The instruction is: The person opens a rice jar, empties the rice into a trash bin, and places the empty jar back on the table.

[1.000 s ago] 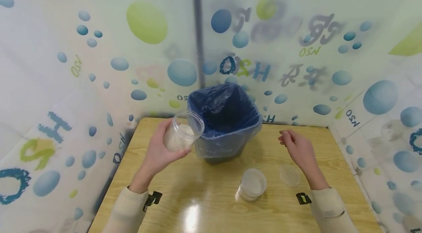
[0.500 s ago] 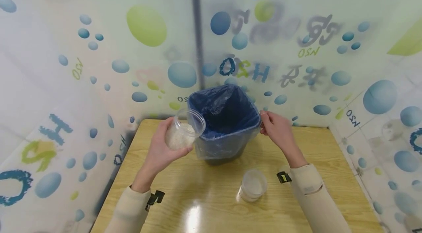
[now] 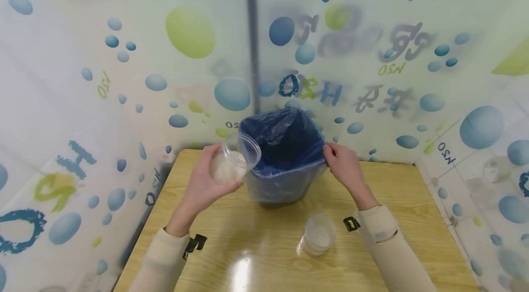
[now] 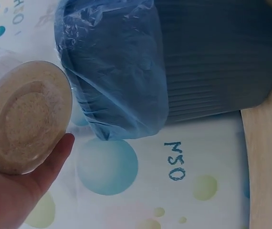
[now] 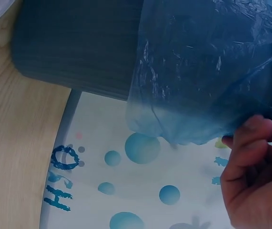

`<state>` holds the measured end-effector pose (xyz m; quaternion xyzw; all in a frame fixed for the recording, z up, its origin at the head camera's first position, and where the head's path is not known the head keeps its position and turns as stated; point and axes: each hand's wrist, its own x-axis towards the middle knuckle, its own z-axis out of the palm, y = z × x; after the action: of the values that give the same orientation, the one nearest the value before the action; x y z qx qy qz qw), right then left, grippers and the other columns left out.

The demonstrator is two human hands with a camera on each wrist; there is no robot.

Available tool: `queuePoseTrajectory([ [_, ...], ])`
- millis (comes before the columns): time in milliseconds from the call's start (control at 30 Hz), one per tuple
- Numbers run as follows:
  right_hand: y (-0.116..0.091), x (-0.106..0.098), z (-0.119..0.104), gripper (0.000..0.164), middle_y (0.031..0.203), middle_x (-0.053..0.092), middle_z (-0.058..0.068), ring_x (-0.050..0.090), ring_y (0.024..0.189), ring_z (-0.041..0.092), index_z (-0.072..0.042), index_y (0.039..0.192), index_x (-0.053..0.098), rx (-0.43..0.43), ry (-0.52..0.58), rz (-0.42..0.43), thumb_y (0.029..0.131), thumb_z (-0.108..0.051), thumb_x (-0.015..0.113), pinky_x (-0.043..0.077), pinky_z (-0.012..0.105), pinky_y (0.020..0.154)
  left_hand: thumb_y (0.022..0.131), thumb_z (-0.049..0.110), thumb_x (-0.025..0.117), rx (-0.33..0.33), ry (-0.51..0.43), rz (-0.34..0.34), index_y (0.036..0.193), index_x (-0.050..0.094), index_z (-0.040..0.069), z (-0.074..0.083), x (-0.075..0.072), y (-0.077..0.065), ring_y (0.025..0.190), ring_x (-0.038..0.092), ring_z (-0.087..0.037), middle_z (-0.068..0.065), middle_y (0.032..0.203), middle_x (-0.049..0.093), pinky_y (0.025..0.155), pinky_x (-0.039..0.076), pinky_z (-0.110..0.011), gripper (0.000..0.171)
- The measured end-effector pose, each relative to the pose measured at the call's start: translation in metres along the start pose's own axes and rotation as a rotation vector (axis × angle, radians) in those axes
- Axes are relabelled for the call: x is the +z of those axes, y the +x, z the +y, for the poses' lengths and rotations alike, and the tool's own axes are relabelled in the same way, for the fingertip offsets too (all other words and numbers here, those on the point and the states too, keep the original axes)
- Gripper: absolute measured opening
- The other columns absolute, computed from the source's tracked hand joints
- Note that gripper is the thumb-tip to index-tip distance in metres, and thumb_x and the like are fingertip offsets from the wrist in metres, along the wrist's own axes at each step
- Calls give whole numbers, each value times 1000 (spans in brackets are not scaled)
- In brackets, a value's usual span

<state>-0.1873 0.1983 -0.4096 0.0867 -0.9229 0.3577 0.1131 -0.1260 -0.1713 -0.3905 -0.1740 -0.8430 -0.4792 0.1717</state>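
Left hand (image 3: 201, 185): your fingers (image 4: 58, 157) grasp a jar (image 3: 227, 170);
Right hand (image 3: 346, 165): yours grip the liner (image 3: 277, 184) near the counter's (image 3: 384, 186) back edge.

- Left hand (image 4: 19, 196): grips a round, clear plastic container (image 4: 28, 117); base faces the camera, pale granular contents (image 4: 31, 121) visible through it.
- Translucent blue plastic bag (image 4: 119, 76): folded down over the outer wall of a ribbed, dark blue-grey bin (image 4: 212, 59), near the container.
- Pale wood-grained tabletop (image 4: 269, 167): at right edge.
- White backdrop (image 4: 224, 152): printed with blue and green dots, blue lettering.
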Motion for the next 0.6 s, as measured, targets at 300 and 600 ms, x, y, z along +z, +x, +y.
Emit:
queuePoseTrajectory([
  [300, -6, 4, -2, 38, 56, 40, -1, 34, 50, 19, -13, 68, 47, -23, -6, 24, 106, -20, 49, 32, 35, 55, 66, 30, 94, 60, 122, -41, 144, 49, 1, 8, -3, 14, 118, 54, -35, -18, 135, 55, 95, 48, -56, 94],
  [600, -9, 4, 2, 38, 55, 37, -2, 33, 50, 18, -13, 68, 47, 5, 11, 26, 105, -21, 50, 31, 35, 54, 71, 40, 93, 150, 262, -136, 147, 48, 7, 17, 1, 43, 113, 56, -31, -14, 135, 53, 86, 54, -52, 94],
])
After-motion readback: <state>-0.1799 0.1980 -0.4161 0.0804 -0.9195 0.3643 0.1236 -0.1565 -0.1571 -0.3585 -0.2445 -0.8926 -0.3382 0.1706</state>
